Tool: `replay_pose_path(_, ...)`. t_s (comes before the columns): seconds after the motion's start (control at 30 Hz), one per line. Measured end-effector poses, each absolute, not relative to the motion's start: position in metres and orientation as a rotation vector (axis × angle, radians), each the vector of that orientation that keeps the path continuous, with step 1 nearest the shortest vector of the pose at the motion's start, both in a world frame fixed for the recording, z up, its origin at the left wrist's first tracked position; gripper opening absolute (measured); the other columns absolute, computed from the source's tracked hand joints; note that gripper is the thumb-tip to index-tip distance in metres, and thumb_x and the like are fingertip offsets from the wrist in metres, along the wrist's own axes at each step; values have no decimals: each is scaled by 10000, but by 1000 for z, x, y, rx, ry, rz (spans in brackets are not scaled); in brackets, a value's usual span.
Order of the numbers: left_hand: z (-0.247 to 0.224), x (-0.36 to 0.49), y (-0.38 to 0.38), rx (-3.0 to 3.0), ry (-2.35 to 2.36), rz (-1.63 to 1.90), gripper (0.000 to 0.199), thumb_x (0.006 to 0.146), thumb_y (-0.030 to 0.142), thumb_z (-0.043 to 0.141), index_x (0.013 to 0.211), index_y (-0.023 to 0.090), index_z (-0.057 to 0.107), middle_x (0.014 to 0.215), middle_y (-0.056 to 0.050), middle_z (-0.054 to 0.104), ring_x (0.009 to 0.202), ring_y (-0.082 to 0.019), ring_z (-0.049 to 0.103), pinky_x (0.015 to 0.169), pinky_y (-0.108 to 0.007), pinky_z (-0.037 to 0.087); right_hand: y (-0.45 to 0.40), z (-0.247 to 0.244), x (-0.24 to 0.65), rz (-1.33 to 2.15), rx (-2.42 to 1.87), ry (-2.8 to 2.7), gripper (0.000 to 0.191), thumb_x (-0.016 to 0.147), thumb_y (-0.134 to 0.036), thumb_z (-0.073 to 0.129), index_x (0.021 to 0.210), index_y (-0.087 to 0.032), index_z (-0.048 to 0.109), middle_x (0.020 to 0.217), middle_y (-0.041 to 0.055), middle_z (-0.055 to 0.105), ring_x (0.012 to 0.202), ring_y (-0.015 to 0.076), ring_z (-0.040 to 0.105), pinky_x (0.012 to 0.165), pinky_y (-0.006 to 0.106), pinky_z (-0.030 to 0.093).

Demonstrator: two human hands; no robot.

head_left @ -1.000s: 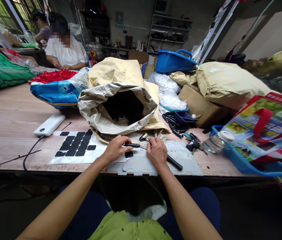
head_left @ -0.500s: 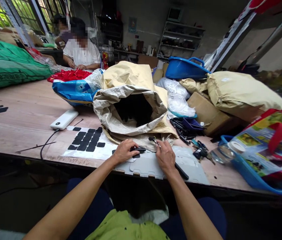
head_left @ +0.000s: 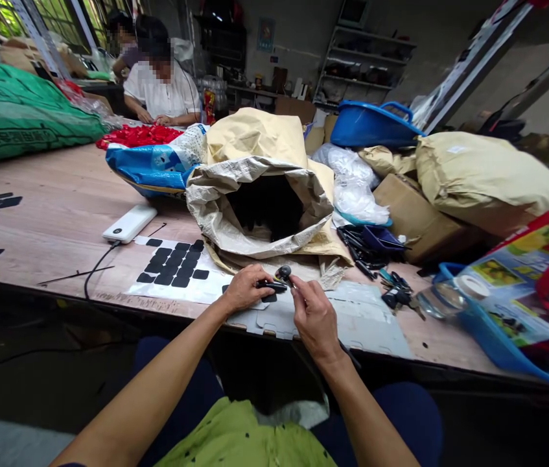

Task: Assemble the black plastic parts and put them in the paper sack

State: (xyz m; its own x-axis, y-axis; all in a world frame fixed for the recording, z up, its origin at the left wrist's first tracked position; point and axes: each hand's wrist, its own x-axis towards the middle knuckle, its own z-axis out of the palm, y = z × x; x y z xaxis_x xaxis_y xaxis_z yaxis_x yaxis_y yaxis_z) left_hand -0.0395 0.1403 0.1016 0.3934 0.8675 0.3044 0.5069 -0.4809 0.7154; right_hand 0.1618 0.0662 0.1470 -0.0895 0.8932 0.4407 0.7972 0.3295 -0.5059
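Observation:
My left hand [head_left: 246, 288] is closed on a slim black piece [head_left: 274, 285], low over a grey-white board at the table's front edge. Opposite it, my right hand [head_left: 315, 318] grips a thin tool with a rounded dark head [head_left: 283, 272]. That head is at the black piece's tip; whether they touch I cannot tell. Part of a dark handle shows behind my right wrist. Left of my hands, rows of black rounded patches [head_left: 172, 263] lie on a white sheet [head_left: 140, 290]. Just beyond my hands gapes a paper sack [head_left: 206, 214] with dark contents.
A white power bank [head_left: 129, 222] with a black cable lies at left. To the right are black pieces [head_left: 359, 250], keys [head_left: 397, 297], a clear bottle [head_left: 442, 299] and a blue basin [head_left: 488, 344]. Two people sit across the table, near a red pile [head_left: 140, 135].
My right hand has moved slightly left and turned, bringing the tool's rounded head to the black piece in my left hand. The camera view has shifted slightly.

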Motion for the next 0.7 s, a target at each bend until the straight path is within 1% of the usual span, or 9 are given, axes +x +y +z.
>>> replay_pose_path(0.07,102,-39,140,2140,1173,911,162,840,286,763,988,223,779,870,-22,612,895,-200,572,815,-311,441,65,146,160,174,-1504,-1933,397,1040,-291,414,1367,-254,638,991,65,646,918,174,629,836,260,493)
replay_pose_path(0.2,102,-39,140,2144,1189,908,183,832,276,763,1010,236,777,876,-23,625,894,-202,577,824,-316,449,65,143,162,165,-1597,-1988,388,1020,-268,446,1341,-288,662,965,53,646,872,165,620,765,238,477)
replay_pose_path(0.37,102,-39,140,2141,1202,913,140,831,271,757,961,223,776,874,-25,623,898,-200,582,815,-311,453,62,144,169,99,-1576,-1897,405,1039,-295,413,1371,-268,644,966,56,640,922,174,626,825,250,471)
replay_pose_path(0.5,103,-38,140,2137,1221,904,144,822,268,763,957,219,772,881,-26,625,884,-197,585,786,-303,451,58,144,171,133,-1619,-1928,381,1029,-298,439,1332,-291,669,957,40,642,901,165,630,780,241,458)
replay_pose_path(0.7,106,-36,138,2170,1247,905,157,781,249,794,930,219,754,858,-18,637,860,-195,578,793,-303,449,83,145,186,58,-1695,-1803,345,1000,-310,494,1287,-303,686,1015,28,659,937,166,615,791,256,436)
